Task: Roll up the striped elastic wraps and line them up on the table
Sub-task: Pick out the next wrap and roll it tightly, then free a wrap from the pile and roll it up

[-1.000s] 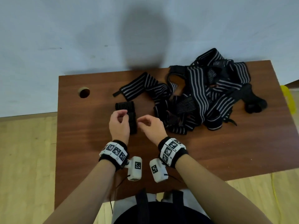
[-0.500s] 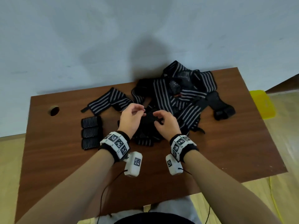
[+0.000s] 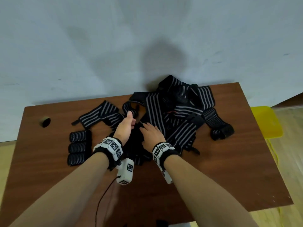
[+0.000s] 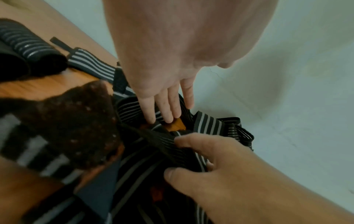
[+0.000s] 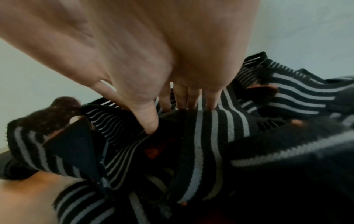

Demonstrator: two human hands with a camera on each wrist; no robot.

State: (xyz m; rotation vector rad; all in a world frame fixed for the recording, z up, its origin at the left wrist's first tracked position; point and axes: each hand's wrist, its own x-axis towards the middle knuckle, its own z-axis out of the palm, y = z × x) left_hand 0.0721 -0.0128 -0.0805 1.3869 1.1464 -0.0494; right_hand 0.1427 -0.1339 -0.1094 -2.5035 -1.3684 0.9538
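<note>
Your left hand (image 3: 125, 128), fingers straight, steadies the tangled wraps (image 3: 172, 115). Your right hand (image 3: 151, 133) pinches one strap, likely to free it for rolling.

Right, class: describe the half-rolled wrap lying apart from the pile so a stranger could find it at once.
Start at the brown table and find its right edge, near the yellow object. Just right of the tangled pile lies the half-rolled wrap. Unlike the three finished rolls lined up at the left, it trails a loose striped tail.
</note>
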